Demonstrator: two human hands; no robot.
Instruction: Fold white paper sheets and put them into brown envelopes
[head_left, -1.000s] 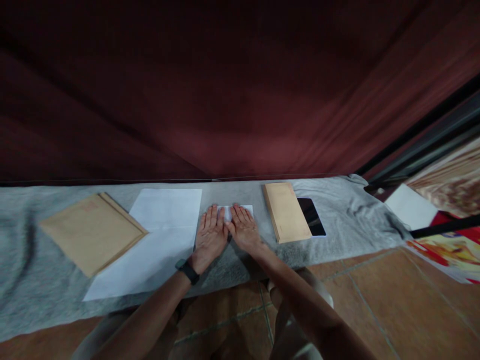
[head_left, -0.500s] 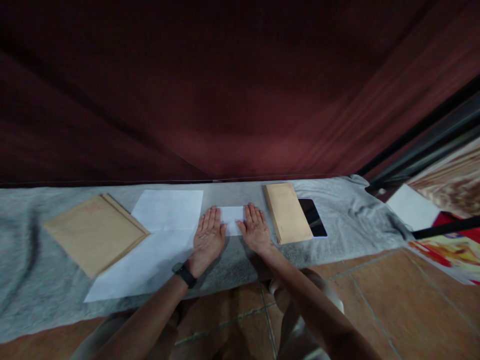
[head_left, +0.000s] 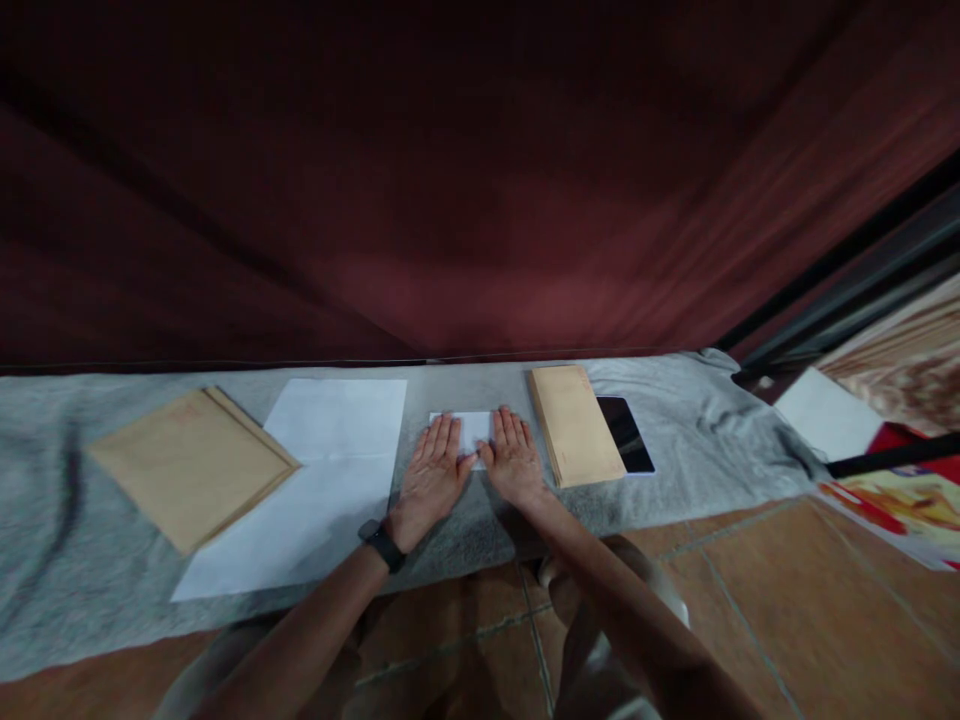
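Observation:
A small folded sheet of white paper lies flat on the grey cloth, partly covered by both palms. My left hand rests on its left part with the fingers stretched out. My right hand lies flat over its right end, fingers straight. The two thumbs almost meet at the paper's near edge. Close to my left hand are larger white sheets with a crease across them. Just beyond my right hand sits a stack of brown envelopes.
More brown envelopes lie at the left, overlapping the white sheets. A dark-screened phone or tablet is partly under the right stack. Grey cloth covers the narrow surface, with a dark red curtain behind. Printed packaging stands at the far right.
My left hand has slid to the right across the folded paper, closer to my right hand, and uncovered its left corner. My right hand has hardly moved.

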